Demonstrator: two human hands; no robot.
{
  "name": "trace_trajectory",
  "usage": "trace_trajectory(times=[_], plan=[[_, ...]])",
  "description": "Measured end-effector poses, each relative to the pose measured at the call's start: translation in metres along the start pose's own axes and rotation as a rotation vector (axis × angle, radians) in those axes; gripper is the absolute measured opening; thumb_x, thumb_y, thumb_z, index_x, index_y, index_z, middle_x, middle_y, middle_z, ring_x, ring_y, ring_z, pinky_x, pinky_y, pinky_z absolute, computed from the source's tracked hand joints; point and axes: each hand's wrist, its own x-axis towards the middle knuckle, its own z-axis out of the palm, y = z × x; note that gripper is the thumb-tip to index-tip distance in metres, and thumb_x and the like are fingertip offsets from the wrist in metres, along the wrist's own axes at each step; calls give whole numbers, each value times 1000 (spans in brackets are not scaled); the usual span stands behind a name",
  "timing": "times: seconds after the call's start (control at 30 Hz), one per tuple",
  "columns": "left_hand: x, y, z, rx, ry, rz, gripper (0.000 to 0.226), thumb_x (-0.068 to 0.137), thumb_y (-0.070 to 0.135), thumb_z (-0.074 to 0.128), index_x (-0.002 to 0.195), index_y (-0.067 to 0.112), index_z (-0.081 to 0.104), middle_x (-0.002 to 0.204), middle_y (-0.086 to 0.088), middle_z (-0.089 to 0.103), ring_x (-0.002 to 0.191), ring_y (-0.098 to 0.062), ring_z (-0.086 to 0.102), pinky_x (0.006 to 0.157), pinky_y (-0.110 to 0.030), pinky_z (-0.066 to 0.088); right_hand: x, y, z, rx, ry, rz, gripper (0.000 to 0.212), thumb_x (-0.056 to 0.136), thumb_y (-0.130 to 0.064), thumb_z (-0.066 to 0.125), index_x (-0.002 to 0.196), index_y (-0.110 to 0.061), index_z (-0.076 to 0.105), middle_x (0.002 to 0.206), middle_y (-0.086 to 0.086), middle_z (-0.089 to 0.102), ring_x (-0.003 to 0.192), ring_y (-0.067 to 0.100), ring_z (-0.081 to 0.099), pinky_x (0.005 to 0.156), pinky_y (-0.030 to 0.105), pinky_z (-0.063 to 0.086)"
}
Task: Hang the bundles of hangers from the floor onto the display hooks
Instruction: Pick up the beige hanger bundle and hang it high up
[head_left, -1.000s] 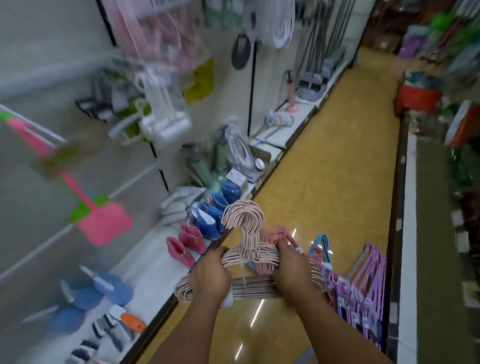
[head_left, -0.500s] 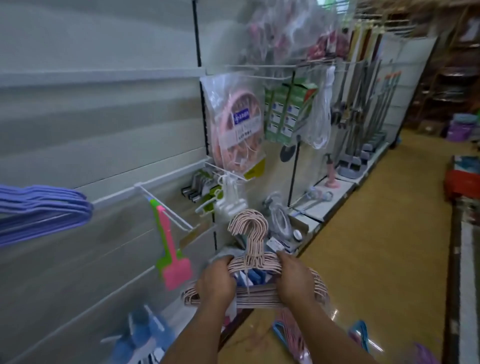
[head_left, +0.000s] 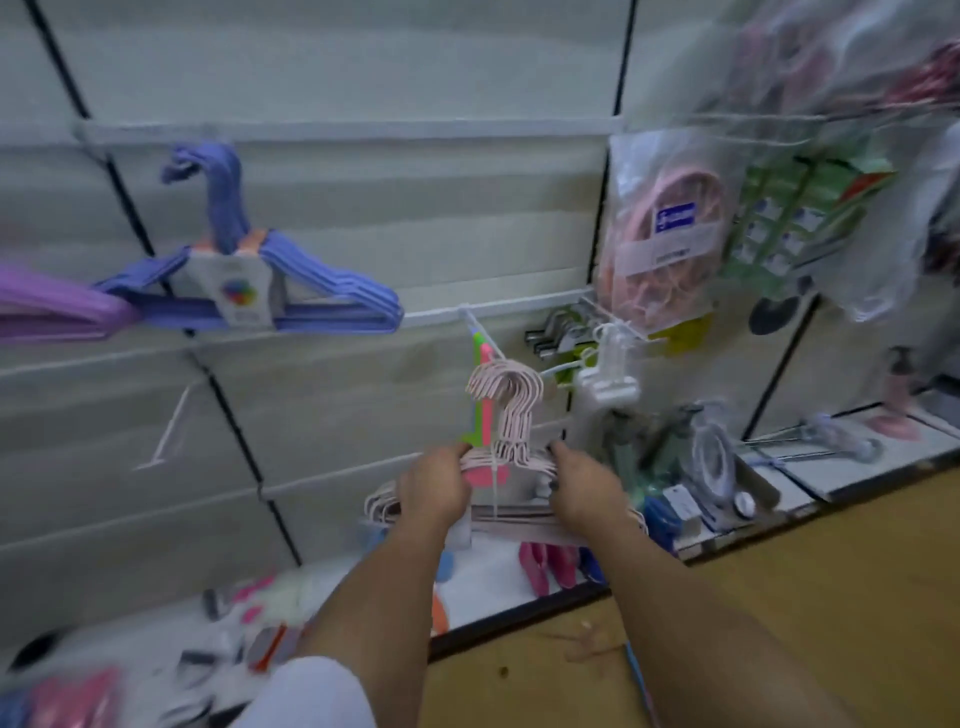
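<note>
I hold a bundle of pale pink hangers (head_left: 506, 410) upright in front of the wall display, hooks pointing up. My left hand (head_left: 434, 491) grips its left shoulder and my right hand (head_left: 584, 486) grips its right shoulder. A blue hanger bundle (head_left: 249, 280) with a white label hangs on a hook at the upper left, and a purple bundle (head_left: 47, 306) hangs at the far left edge. An empty white display hook (head_left: 169, 428) sticks out of the wall, left of my hands. A second white hook (head_left: 480, 332) projects just above the pink bundle, carrying a green and pink tool.
A bagged pink item (head_left: 660, 228) and green packs (head_left: 795, 218) hang at the upper right. The low white base shelf (head_left: 488, 577) carries small pink and blue goods. The yellow floor (head_left: 779, 597) lies to the right. The frame is motion-blurred.
My view swung left from the aisle floor to the wall. Both hands lifted the pink bundle from near the floor up toward the hooks; the floor bundles left the view.
</note>
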Motion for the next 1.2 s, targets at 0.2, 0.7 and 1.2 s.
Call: trace_trajectory(times=[0.2,0.7,1.2], plan=[[-24,-38,-19,-3,75,-123,50,87,10,48,129,36,54,124,-5,63,114,-28,58,91,-35,46,-3,-42,6,56,-30,-137,47,88,-15,52,134,-18,42,124,12,59,112,32,58,87,36,47],[-60,-110,-128,-42,284,-229,60,85,5,45,136,36,47,133,-3,57,123,-26,53,98,-32,43,2,-177,-10,161,172,-306,51,82,-5,48,131,-18,51,127,5,60,117,25,56,92,31,42],[-80,-136,-201,66,492,-277,47,84,2,47,125,26,51,125,-4,58,117,-29,54,91,-38,44,5,-255,-39,191,291,-396,56,85,-11,52,139,-26,43,127,5,51,113,26,54,87,32,45]])
